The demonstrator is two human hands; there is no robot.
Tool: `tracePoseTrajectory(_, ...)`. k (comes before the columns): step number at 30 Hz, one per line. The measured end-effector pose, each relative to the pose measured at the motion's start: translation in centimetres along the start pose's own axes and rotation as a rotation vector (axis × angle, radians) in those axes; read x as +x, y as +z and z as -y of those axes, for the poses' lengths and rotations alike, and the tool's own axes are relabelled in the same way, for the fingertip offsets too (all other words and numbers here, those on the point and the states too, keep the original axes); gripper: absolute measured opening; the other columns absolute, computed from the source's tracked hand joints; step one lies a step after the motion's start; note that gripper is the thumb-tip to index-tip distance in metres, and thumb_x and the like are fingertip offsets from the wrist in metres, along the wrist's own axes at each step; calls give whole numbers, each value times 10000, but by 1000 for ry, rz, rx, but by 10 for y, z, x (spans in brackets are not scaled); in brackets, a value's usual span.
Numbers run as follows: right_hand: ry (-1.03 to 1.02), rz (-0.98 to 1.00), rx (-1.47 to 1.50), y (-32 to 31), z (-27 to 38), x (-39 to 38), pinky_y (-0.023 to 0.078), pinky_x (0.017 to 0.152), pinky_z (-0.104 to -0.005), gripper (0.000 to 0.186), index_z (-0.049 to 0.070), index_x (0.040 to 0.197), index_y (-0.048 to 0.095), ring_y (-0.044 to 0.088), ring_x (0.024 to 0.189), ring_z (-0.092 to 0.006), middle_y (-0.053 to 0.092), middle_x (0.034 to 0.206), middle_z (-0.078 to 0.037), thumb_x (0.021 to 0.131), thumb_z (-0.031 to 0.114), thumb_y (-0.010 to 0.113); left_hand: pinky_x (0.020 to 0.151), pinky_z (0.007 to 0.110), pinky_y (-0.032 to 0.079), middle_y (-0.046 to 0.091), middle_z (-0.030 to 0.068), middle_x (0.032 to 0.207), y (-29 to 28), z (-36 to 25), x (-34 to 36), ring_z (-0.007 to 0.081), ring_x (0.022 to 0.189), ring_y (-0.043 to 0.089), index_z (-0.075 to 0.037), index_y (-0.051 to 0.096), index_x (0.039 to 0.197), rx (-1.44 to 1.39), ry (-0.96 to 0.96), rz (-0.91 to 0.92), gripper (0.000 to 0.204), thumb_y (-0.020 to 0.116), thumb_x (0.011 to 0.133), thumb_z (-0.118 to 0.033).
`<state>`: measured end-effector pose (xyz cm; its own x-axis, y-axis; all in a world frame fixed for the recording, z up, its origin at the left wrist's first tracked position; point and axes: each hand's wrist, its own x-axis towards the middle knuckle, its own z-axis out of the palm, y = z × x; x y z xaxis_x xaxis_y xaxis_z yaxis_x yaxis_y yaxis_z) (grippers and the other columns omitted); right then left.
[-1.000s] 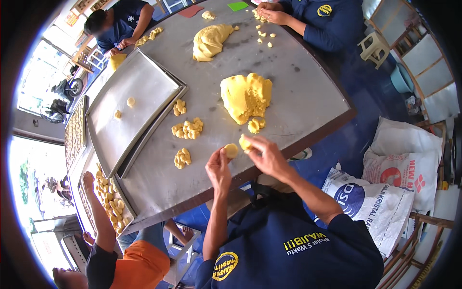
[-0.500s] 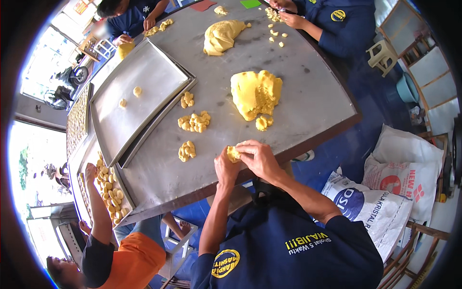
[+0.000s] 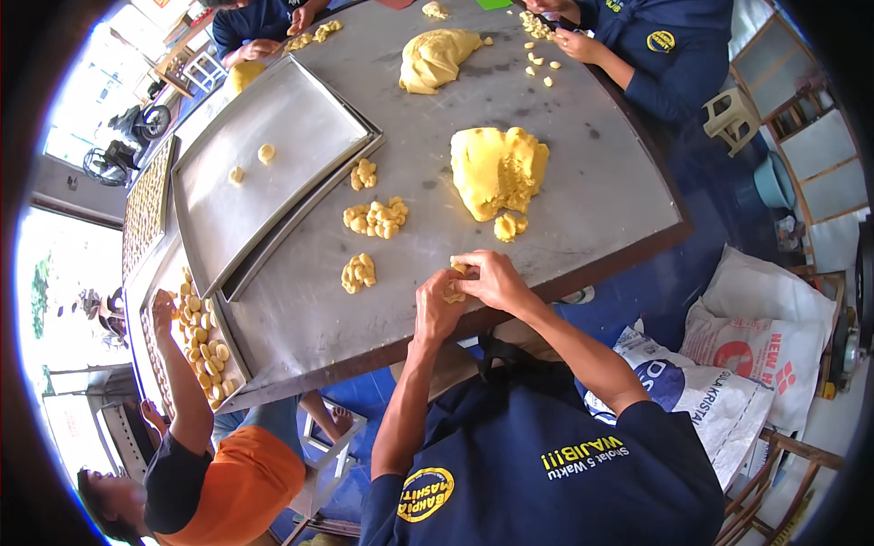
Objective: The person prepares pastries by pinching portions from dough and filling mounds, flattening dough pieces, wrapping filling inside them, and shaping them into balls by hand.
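Close to the table's near edge, my two hands meet around a small lump of yellow dough. My left hand is closed around it from the left. From the right, the bent fingers of my right hand press against the same piece, and most of it is hidden between them. Just beyond lies a small loose bit of dough, beside a large torn-into yellow dough mass. Small clusters of dough balls sit to the left: a near one, a middle one and a far one.
Stacked metal trays rest at the left, two dough rounds on top. A person in orange reaches over a tray of round pieces. Two people work across the metal table. White sacks stand right, below table height.
My right fingers have closed further over the dough lump, so less of it shows. The whole view has shifted slightly. The pieces on the table look unchanged.
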<state>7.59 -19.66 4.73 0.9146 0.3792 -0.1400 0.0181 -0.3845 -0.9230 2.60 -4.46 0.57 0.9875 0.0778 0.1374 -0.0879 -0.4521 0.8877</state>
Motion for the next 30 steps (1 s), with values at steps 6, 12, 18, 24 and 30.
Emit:
tracePoseTrajectory(6, -386, -280, -381, -29, 3, 8, 542, 951, -425, 323, -17, 1199, 703, 669, 1026, -369, 694, 1177, -201, 878, 11, 682, 726, 375, 526, 691, 130, 811, 2, 13, 2, 263, 749, 677, 6, 677, 920, -97, -84, -33, 255, 678, 964, -245)
tracePoseTrajectory(12, -412, -429, -648, -56, -46, 7, 521, 993, -404, 295, 32, 1173, 721, 642, 1128, -330, 699, 1197, -150, 879, 58, 722, 640, 293, 413, 603, 36, 800, -12, 20, 1, 114, 700, 501, -26, 639, 897, -622, -294, 36, 461, 469, 1111, -398)
tracePoseTrajectory(18, -274, -487, -351, -68, -64, -7, 534, 961, -420, 214, 38, 1077, 778, 663, 1064, -338, 731, 1167, -145, 866, 54, 747, 860, 340, 455, 569, 140, 1060, -20, 0, -10, 233, 889, 542, -12, 563, 1136, -10, -1, 14, 269, 458, 1109, -259)
tracePoseTrajectory(24, -311, -685, -566, -57, -67, 13, 520, 985, -415, 277, 27, 1125, 757, 633, 1102, -359, 693, 1223, -152, 851, 8, 731, 927, 458, 460, 598, 157, 1063, -13, -16, -2, 368, 1018, 554, -22, 627, 1084, 452, 225, 12, 129, 586, 998, -108)
tracePoseTrajectory(30, -391, -618, -528, -56, -75, 0, 487, 1044, -440, 398, 2, 1261, 668, 565, 1225, -375, 585, 1356, -198, 864, -26, 680, 1058, 459, 438, 703, 162, 1116, -23, 4, -1, 348, 1211, 580, -5, 632, 1087, 264, 85, -208, 128, 608, 996, -92)
